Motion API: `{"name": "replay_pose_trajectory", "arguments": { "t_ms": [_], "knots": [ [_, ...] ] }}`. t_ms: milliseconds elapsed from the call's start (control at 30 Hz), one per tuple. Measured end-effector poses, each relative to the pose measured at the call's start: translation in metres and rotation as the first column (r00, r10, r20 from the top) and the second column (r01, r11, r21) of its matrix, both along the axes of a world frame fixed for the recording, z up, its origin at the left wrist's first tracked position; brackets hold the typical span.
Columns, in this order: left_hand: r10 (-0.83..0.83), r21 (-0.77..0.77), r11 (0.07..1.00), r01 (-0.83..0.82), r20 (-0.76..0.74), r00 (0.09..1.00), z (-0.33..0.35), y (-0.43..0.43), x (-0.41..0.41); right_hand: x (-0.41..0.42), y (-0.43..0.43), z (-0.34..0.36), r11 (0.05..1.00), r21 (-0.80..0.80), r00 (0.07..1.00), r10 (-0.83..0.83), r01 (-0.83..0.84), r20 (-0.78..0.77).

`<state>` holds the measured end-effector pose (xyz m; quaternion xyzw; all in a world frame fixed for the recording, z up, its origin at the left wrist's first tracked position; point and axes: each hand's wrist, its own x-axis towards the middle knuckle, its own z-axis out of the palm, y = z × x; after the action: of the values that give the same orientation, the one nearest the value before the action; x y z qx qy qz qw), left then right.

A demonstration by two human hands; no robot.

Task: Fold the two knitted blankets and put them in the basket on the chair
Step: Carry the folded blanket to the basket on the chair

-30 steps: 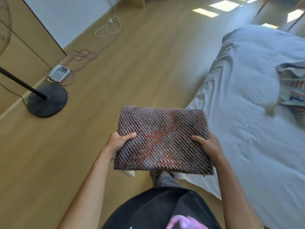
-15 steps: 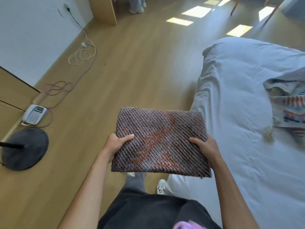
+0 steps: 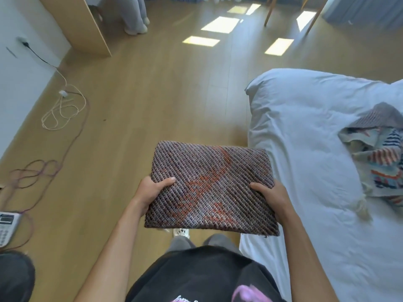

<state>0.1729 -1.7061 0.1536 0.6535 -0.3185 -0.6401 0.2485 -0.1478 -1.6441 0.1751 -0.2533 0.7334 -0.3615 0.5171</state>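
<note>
Closest in, a black shirt point(image 3: 202, 277) with a pink print fills the bottom edge, with grey trouser legs and a white shoe point(image 3: 181, 232) on the wooden floor point(image 3: 135, 131) just beyond it. Both bare forearms reach forward to a folded blanket point(image 3: 210, 188), a dark knitted rectangle with rust-red patches, held flat in the air above the floor beside the bed. The left hand point(image 3: 152, 192) grips its left edge, thumb lying on top and the fingers tucked underneath out of sight; the right hand point(image 3: 272, 196) clamps the right edge the same way, thumb over and fingers under. To the right stands a bed point(image 3: 305, 131) covered in a pale blue sheet, and on it, well apart from the held one, lies a second blanket point(image 3: 379, 158), crumpled and unfolded, patterned in light blue, red and navy with a cream tassel at its corner. At the left edge a desk phone point(image 3: 7, 227) sits on the floor, with purple and cream cords point(image 3: 63, 110) looping away towards a wall socket. Further off, a wooden panel point(image 3: 76, 25) leans out from the wall, sunlight patches mark the floor, and slanted wooden legs point(image 3: 269, 12) at the top may belong to a chair, though too little of them shows to be sure.
</note>
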Motion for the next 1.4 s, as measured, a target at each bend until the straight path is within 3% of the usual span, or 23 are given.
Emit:
{"name": "replay_pose_trajectory", "arguments": {
  "t_ms": [367, 1033, 1400],
  "knots": [
    [-0.155, 0.033, 0.988, 0.154, 0.019, 0.988, -0.016, -0.205, -0.073, -0.059, -0.161, -0.021, 0.984, 0.010, 0.984, -0.175, 0.175, 0.019],
    [-0.187, 0.022, 0.982, 0.186, 0.061, 0.981, -0.003, -0.578, -0.212, -0.195, -0.534, -0.020, 0.992, 0.033, 0.993, -0.119, 0.119, 0.000],
    [-0.254, 0.001, 0.967, 0.254, -0.003, 0.967, 0.014, -0.817, -0.260, -0.231, -0.746, 0.003, 0.980, 0.009, 0.980, -0.201, 0.201, -0.002]
  ]
}}
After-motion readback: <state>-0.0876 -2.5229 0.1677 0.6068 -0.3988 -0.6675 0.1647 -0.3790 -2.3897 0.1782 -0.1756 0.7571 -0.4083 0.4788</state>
